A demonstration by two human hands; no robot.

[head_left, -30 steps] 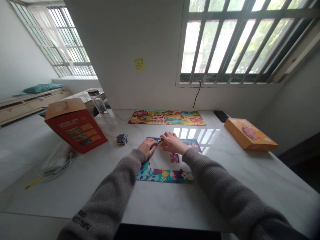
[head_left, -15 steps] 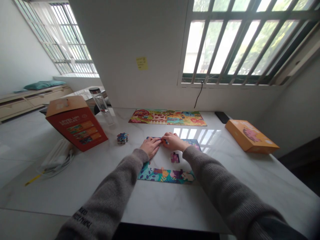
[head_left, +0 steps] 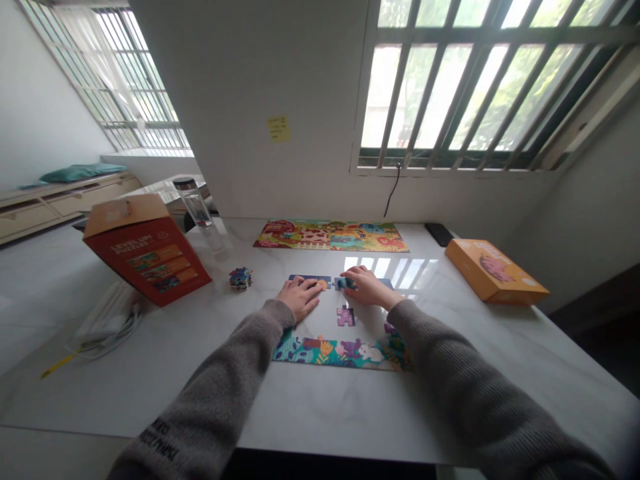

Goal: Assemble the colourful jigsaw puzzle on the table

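A partly assembled jigsaw puzzle lies on the white table, its teal bottom strip point(head_left: 320, 350) showing leaves and animals and its dark blue top edge point(head_left: 310, 277) running behind my hands. My left hand point(head_left: 299, 298) rests on the upper left part with fingers stretched flat, beside an orange patch. My right hand point(head_left: 369, 287) has its fingertips closed on a blue-green puzzle piece point(head_left: 344, 283) at the top row, apart from the piece to its left. In the open middle lies a loose purple piece point(head_left: 345, 316). The right forearm covers part of the puzzle's right side.
A small stack of puzzle pieces point(head_left: 241, 279) stands left of the puzzle. Behind lies a finished long puzzle point(head_left: 330, 236). A red box point(head_left: 155, 257), a glass bottle point(head_left: 194, 200) and a white power strip point(head_left: 103, 313) are left; an orange box point(head_left: 493, 270) and black phone point(head_left: 439, 234) are right.
My right hand has moved right, away from my left hand, and a blue-green piece now shows at its fingertips. My left hand stays on the puzzle. The view has shifted slightly.
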